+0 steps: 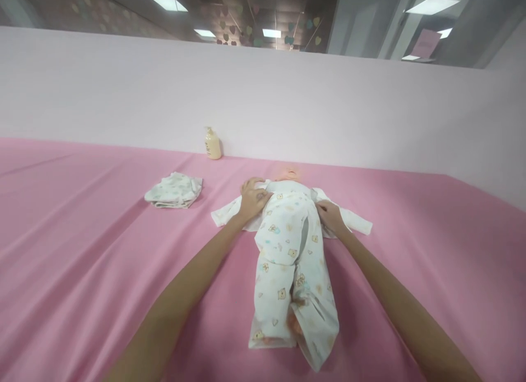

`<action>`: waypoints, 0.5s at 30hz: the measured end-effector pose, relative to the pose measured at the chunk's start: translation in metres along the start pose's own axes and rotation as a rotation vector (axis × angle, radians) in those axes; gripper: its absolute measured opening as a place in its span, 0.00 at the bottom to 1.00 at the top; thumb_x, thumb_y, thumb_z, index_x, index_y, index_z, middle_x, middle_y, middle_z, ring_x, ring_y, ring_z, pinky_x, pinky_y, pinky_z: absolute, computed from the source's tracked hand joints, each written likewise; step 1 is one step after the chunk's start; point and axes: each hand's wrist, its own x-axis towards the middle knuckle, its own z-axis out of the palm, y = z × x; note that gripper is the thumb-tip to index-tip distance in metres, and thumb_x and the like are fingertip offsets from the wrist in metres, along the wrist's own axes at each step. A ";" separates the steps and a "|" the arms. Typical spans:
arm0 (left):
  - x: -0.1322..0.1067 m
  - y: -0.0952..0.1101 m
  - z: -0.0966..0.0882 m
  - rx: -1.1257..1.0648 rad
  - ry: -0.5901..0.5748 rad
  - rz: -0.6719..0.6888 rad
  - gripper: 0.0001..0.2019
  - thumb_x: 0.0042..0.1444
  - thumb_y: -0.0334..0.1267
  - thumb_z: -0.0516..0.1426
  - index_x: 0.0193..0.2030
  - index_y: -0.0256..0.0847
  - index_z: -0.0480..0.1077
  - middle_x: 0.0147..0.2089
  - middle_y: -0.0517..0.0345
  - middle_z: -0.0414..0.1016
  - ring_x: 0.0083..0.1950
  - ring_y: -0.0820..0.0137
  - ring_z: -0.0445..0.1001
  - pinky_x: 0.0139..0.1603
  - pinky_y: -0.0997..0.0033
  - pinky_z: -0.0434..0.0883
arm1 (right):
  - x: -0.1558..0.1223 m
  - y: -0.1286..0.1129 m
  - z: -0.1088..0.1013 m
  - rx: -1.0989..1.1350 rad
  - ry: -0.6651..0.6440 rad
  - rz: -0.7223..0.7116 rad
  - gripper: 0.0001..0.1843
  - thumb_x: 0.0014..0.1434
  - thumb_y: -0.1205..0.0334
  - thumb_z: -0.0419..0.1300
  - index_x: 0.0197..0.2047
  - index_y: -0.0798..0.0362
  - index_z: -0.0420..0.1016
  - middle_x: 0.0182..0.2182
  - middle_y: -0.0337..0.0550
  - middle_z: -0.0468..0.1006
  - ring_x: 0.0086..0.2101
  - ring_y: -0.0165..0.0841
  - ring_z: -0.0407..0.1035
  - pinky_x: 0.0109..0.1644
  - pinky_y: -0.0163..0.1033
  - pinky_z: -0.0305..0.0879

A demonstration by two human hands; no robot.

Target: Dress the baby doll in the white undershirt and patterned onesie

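A baby-sized figure lies on its back on the pink sheet, its head towards the wall; whether it is a doll I cannot tell. It wears a white long-sleeved top, the sleeves spread to both sides, and white baby trousers printed with bears. My left hand pinches the trousers' waistband on the left side, with its other fingers stretched over the top. On the opposite side my right hand is closed on the waistband's edge. The trouser legs point towards me, and the feet are hidden.
A folded white printed cloth or garment lies to the left. By the white wall stands a pale yellow pump bottle. Loose folds run across the pink sheet. A window sits above the wall.
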 end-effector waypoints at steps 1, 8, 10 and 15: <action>0.005 -0.003 -0.001 0.010 -0.061 0.007 0.17 0.56 0.49 0.55 0.22 0.39 0.69 0.60 0.54 0.64 0.65 0.56 0.53 0.65 0.49 0.48 | 0.005 0.001 -0.005 -0.163 -0.010 -0.139 0.14 0.52 0.60 0.56 0.17 0.52 0.63 0.29 0.44 0.71 0.37 0.37 0.61 0.45 0.41 0.58; 0.025 -0.026 0.009 -0.195 -0.279 -0.088 0.18 0.59 0.48 0.49 0.22 0.41 0.59 0.60 0.50 0.66 0.58 0.62 0.66 0.58 0.61 0.62 | 0.047 0.027 0.005 -0.504 0.079 -0.411 0.19 0.60 0.55 0.49 0.23 0.53 0.71 0.44 0.50 0.74 0.43 0.37 0.67 0.47 0.41 0.61; 0.028 -0.028 0.016 -0.136 -0.206 -0.172 0.17 0.58 0.46 0.49 0.21 0.41 0.56 0.55 0.50 0.70 0.55 0.62 0.69 0.56 0.61 0.64 | 0.055 0.034 0.015 -0.453 0.187 -0.307 0.19 0.58 0.54 0.49 0.21 0.52 0.68 0.34 0.48 0.75 0.36 0.35 0.68 0.41 0.38 0.61; 0.035 -0.025 0.030 -0.017 -0.058 -0.358 0.17 0.54 0.43 0.53 0.17 0.41 0.59 0.43 0.51 0.77 0.48 0.63 0.72 0.52 0.62 0.66 | 0.068 0.033 0.029 -0.542 0.357 -0.087 0.22 0.55 0.57 0.51 0.13 0.50 0.52 0.16 0.37 0.60 0.23 0.30 0.56 0.31 0.37 0.53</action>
